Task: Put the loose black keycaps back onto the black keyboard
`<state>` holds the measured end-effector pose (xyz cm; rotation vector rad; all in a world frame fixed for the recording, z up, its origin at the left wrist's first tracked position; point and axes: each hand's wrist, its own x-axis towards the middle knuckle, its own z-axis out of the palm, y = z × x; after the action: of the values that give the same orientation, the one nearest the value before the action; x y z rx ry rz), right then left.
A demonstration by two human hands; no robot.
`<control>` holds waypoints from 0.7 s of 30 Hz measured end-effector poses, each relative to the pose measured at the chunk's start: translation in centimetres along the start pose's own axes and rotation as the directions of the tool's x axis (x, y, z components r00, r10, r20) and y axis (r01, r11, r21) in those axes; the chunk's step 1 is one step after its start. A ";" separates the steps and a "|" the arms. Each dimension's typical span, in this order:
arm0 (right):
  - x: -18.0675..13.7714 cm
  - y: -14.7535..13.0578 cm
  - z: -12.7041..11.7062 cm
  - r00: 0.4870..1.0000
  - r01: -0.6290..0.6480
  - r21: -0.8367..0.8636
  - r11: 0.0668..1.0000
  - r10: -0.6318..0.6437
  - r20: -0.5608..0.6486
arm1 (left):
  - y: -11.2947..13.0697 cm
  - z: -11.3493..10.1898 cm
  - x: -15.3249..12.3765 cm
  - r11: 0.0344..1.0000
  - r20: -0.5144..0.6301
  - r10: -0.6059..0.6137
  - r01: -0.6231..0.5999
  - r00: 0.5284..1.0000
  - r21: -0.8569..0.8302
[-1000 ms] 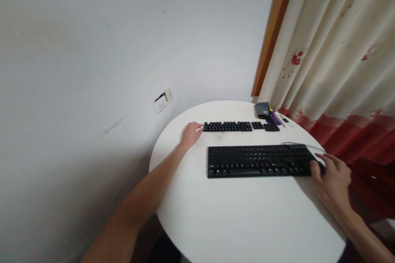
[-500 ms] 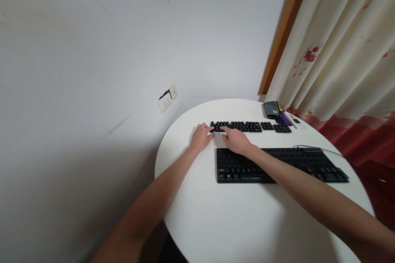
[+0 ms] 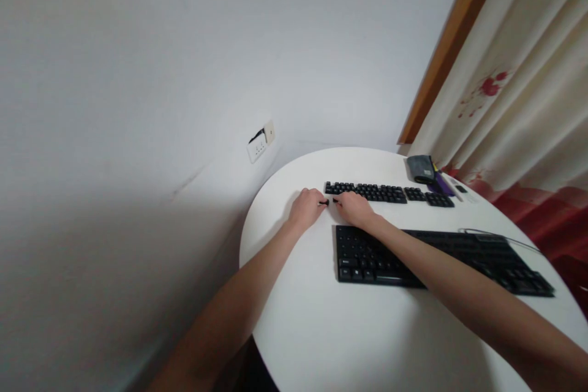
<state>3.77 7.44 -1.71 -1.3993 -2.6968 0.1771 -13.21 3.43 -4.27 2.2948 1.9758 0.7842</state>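
Note:
My left hand [image 3: 307, 208] and my right hand [image 3: 353, 209] are side by side on the round white table [image 3: 367, 343], just behind the left end of a black keyboard [image 3: 459, 254]. Both hands have curled fingers, and each pinches a small black keycap at its fingertips, the two tips nearly touching. They are at the left end of rows of loose black keycaps [image 3: 372, 192] laid out in a keyboard pattern at the back of the table. My right forearm crosses over the keyboard.
A grey pouch [image 3: 420, 168] and a purple item [image 3: 441, 184] lie at the table's far right by the red-flowered curtain [image 3: 528, 104]. The keyboard's cable [image 3: 505, 236] runs off to the right. A wall socket [image 3: 260, 144] hangs loose on the white wall.
My right hand left the keyboard's right end and came across to the left end of the keycap rows beside my left hand. Both now pinch small keycaps. The view swung left.

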 end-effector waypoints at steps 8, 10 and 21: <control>-0.8 0.4 -0.2 0.996 0.064 0.052 0.997 -0.060 -0.072 | 1.2 -0.9 -1.0 0.998 0.067 -0.060 0.061 0.996 -0.015; -0.8 0.4 -0.1 0.993 0.077 0.072 0.994 -0.070 -0.090 | 1.3 -1.0 -1.0 0.997 0.076 -0.072 0.073 0.995 -0.017; -7.0 2.7 -0.8 0.942 0.150 0.429 0.891 0.002 -0.335 | 2.2 -1.9 -1.1 0.979 0.179 -0.018 0.053 0.984 -0.194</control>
<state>10.08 3.29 -1.53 -1.0718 -2.2389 0.4816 -11.93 1.40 -2.28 2.1295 1.7719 0.7118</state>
